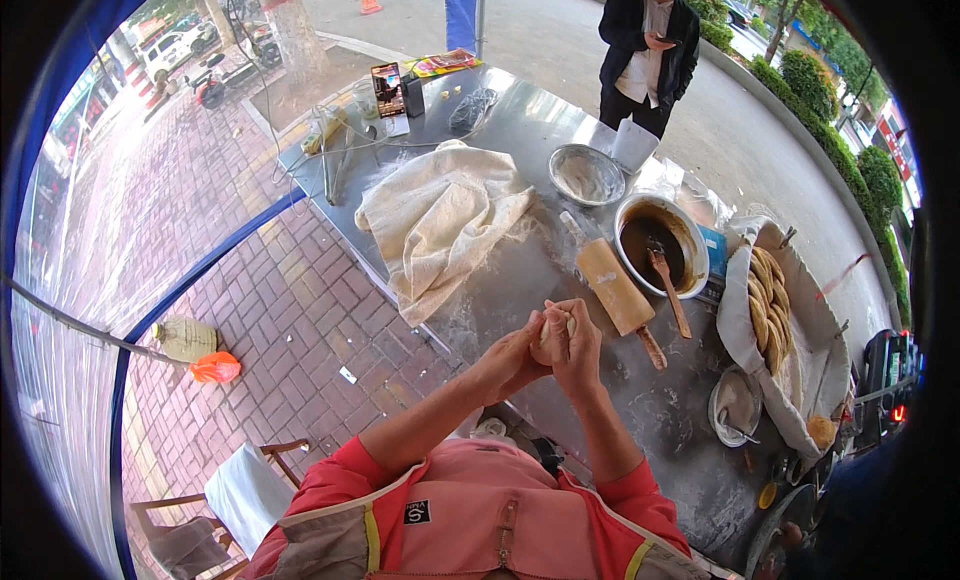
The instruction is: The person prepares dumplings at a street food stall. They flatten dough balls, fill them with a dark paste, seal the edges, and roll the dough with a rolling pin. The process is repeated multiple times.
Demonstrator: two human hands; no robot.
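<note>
Both my hands are raised together over the near edge of a floury metal table [525,287]. My left hand [517,359] and my right hand [576,347] close around a pale lump of dough [547,341], partly hidden by the fingers. Just right of them lies a thick wooden rolling pin [615,286], dusted with flour. Behind it stands a white bowl [703,242] of dark brown sauce with a wooden-handled brush [667,284] resting in it. A crumpled cream cloth [450,220] is spread on the table at the left. A metal bowl of flour [586,175] sits farther back.
At the right, a cloth-lined basket [817,355] holds braided dough [769,310], beside another flour bowl [735,406]. A phone [388,90], cables and a black plastic bag [472,110] lie at the far left. A person [649,55] stands beyond the table. A chair [247,497] is at lower left.
</note>
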